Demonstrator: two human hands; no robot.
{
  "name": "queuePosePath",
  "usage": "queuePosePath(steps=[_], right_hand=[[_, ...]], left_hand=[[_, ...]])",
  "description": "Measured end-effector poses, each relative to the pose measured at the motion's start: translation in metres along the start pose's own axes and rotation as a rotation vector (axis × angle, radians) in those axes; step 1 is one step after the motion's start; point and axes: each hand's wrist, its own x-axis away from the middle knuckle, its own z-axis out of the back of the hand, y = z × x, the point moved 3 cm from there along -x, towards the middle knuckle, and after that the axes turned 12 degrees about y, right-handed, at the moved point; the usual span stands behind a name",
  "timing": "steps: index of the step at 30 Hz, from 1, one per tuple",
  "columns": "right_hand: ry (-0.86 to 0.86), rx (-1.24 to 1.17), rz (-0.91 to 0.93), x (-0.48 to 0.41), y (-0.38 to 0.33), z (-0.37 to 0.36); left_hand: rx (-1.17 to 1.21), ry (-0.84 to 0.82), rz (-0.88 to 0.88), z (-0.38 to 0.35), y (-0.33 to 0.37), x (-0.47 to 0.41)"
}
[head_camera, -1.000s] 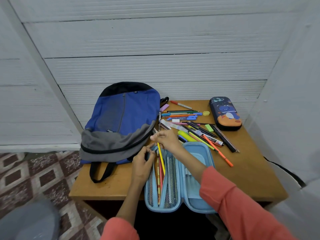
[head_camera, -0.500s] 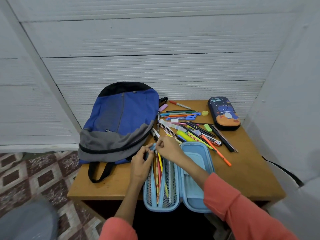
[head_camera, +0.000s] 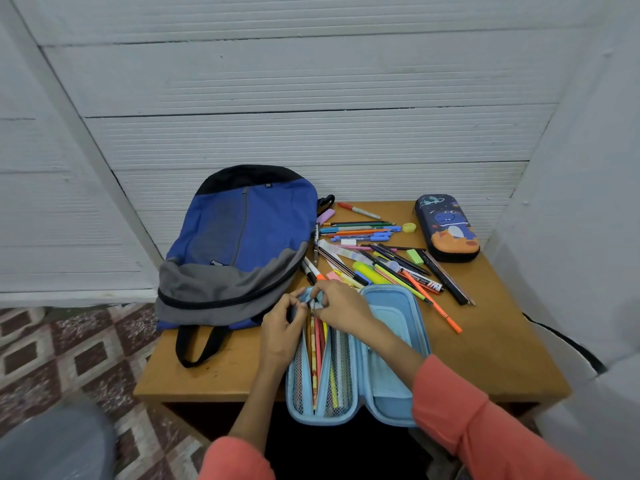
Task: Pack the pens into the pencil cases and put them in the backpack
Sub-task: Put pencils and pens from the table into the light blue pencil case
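Observation:
An open light-blue pencil case (head_camera: 391, 344) lies at the table's front edge, with several pencils (head_camera: 317, 351) in its left mesh pocket. My left hand (head_camera: 282, 327) grips the far left rim of that case. My right hand (head_camera: 341, 308) pinches the top ends of the pencils at the pocket's far end. A heap of loose pens and markers (head_camera: 377, 261) lies behind the case. A closed dark-blue dinosaur pencil case (head_camera: 446, 226) sits at the back right. The blue and grey backpack (head_camera: 242, 244) lies zipped at the left.
The wooden table (head_camera: 498, 355) is small, hemmed by a white wall behind and a white panel on the right. An orange pen (head_camera: 433, 303) points toward the right front. A patterned floor drops off to the left, and the backpack's black strap (head_camera: 197, 344) lies near the front-left edge.
The yellow pencil in my right hand has slid down into the mesh pocket. My right hand moved closer to the case's far rim; my left hand stayed on the rim.

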Motion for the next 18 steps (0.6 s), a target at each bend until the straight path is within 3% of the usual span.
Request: queuePosePath(steps=[18], right_hand=[[0.005,0.142,0.030,0.012,-0.012,0.008]], left_hand=[[-0.012,0.002,-0.002,-0.001,-0.001,0.000]])
